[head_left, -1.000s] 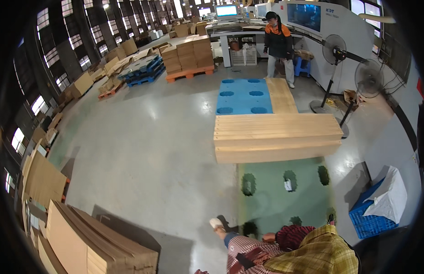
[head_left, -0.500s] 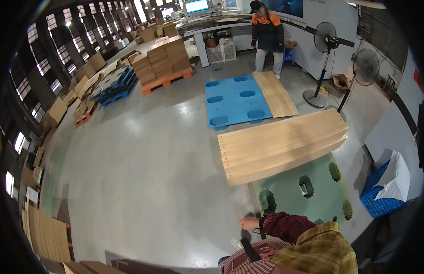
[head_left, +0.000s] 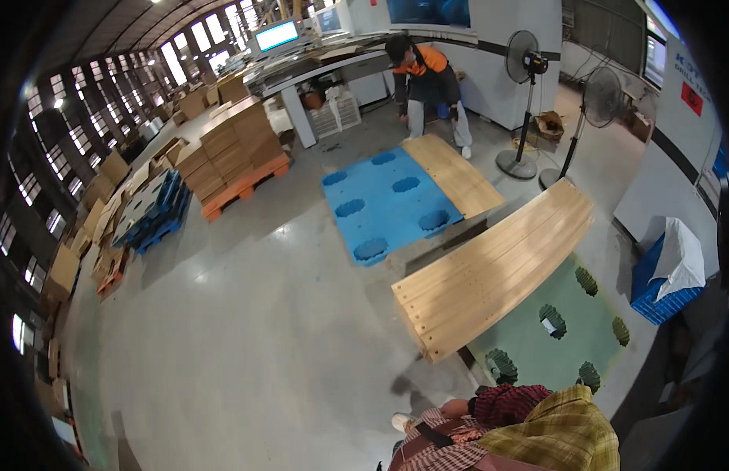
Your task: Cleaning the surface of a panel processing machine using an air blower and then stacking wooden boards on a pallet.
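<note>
My right hand [head_left: 455, 408] is low in the picture, near my apron, below a red-and-black checked sleeve [head_left: 510, 404]. Its fingers are too small and unclear to read, and nothing can be made out in it. My left hand is out of sight. Ahead and to the right, long pale wooden boards [head_left: 498, 271] with small holes along the near left end rest across a green pallet [head_left: 521, 345]. My right hand is apart from them. A small white object [head_left: 547, 326] sits in one of the pallet's hollows.
A blue plastic pallet [head_left: 372, 208] lies beyond, with a wooden panel [head_left: 455, 177] on its right side. Behind it a co-worker [head_left: 427, 74] bends forward. Two standing fans [head_left: 524, 59], a blue crate [head_left: 655, 294] and stacked cartons [head_left: 231, 145] stand around.
The view has swung right and tilted. The co-worker has gone from upright to bent over. My right hand has drawn in closer to my body.
</note>
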Demonstrator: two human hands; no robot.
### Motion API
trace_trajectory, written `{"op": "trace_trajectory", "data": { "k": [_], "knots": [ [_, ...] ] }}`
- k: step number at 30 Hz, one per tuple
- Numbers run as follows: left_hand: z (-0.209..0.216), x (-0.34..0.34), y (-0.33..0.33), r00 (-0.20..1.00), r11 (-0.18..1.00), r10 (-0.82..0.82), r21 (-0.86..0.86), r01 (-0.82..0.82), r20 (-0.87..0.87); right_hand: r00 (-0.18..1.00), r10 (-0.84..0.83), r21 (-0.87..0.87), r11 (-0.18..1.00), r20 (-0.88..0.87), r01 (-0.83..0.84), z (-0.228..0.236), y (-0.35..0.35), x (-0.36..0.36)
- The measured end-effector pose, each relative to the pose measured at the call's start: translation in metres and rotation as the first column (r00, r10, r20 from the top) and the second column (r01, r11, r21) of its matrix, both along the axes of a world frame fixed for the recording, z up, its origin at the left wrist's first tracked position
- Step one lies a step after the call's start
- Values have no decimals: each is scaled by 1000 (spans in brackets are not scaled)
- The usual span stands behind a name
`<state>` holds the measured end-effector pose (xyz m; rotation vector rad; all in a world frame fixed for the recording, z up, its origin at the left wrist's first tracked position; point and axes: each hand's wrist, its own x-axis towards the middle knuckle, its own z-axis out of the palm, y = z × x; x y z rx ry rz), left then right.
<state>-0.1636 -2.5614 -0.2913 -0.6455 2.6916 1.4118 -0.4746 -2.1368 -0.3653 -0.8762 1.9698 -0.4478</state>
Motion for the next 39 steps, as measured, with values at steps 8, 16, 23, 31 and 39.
{"op": "trace_trajectory", "data": {
  "k": [8,16,23,31,39],
  "knots": [
    [67,-263,-103,861,744,331,454,-490,386,944,-285,-210,946,-166,249,45,-103,-143],
    [-7,-412,-178,882,924,-311,-103,367,355,886,-459,18,887,-65,461,38,-174,-237],
    [20,-514,-206,889,930,-364,51,364,277,815,-561,-36,826,-145,562,40,-239,-361],
    [48,-672,-293,742,782,-482,-153,604,465,684,-703,-47,703,-197,709,22,-273,-431],
    [-48,-833,-458,720,913,-113,357,-196,685,544,-804,0,561,-240,828,44,-354,-469]
  ]
}}
